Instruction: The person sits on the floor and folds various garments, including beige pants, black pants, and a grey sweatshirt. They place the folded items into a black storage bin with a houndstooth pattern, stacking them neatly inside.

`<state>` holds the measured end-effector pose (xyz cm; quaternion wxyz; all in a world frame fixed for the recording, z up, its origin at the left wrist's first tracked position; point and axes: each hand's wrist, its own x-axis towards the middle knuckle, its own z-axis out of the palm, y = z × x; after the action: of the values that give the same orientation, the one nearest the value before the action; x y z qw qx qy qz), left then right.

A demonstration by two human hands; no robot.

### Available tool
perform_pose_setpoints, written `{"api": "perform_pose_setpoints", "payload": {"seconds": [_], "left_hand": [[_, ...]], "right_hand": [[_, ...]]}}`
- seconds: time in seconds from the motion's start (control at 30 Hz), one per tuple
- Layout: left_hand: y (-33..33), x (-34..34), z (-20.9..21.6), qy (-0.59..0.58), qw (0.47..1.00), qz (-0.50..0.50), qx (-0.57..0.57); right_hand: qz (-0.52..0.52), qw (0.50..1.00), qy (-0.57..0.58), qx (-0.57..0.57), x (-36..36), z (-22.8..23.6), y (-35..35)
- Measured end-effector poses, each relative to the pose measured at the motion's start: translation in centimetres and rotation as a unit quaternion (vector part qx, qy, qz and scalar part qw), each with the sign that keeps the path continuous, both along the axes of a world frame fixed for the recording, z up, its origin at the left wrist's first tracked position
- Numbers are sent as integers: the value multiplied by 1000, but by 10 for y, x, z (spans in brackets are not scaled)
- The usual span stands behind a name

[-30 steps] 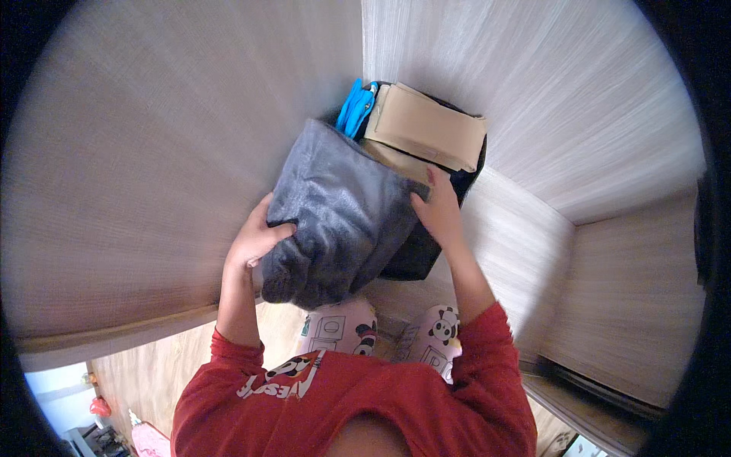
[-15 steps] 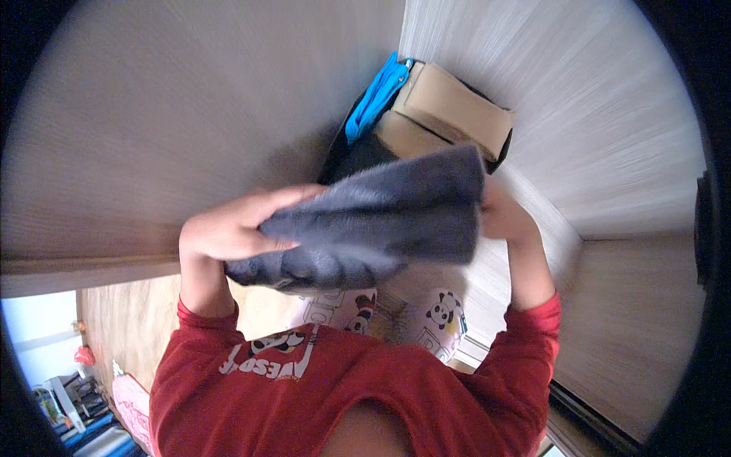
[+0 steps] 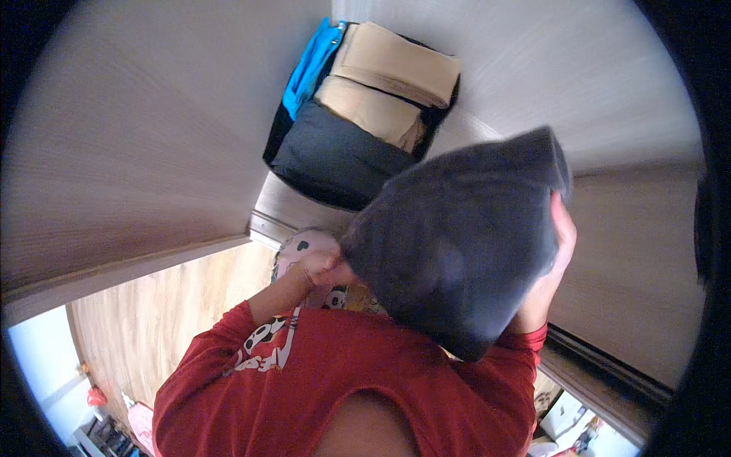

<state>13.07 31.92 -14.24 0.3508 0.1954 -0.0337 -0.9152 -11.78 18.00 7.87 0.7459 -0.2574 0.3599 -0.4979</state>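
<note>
Both my hands hold a folded dark grey cloth (image 3: 464,236), perhaps a garment, raised in front of my chest and tilted. My left hand (image 3: 327,268) pinches its lower left edge, with fingertips partly hidden and slightly blurred. My right hand (image 3: 562,240) wraps round its right side; the other fingers are behind the cloth. Beyond it stands a black storage bin (image 3: 268,156). Inside lie folded beige cloths (image 3: 396,61) at the back, a black folded cloth (image 3: 343,148) at the front and a bright blue cloth (image 3: 312,65) along the left side.
Wood-grain panels rise on the left (image 3: 152,137) and right (image 3: 624,251), enclosing the bin in a corner. A light wooden floor (image 3: 175,305) shows at lower left. A dark rail (image 3: 609,365) runs along the lower right. Various items (image 3: 103,434) are at the bottom left.
The cloth has swung rightward and tilted, now showing its broad face. My left hand has moved right and down, my right hand right. More of the bin is uncovered, higher and further left in view.
</note>
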Motion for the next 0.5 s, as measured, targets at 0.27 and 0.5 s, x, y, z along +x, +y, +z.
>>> {"api": "perform_pose_setpoints", "payload": {"seconds": [0.27, 0.5], "left_hand": [[-17, 33, 39, -78, 983, 163, -2], [1, 85, 80, -289, 957, 20, 6]], "right_hand": [[245, 944, 215, -39, -89, -36, -7], [355, 879, 281, 148, -72, -93, 33]]}}
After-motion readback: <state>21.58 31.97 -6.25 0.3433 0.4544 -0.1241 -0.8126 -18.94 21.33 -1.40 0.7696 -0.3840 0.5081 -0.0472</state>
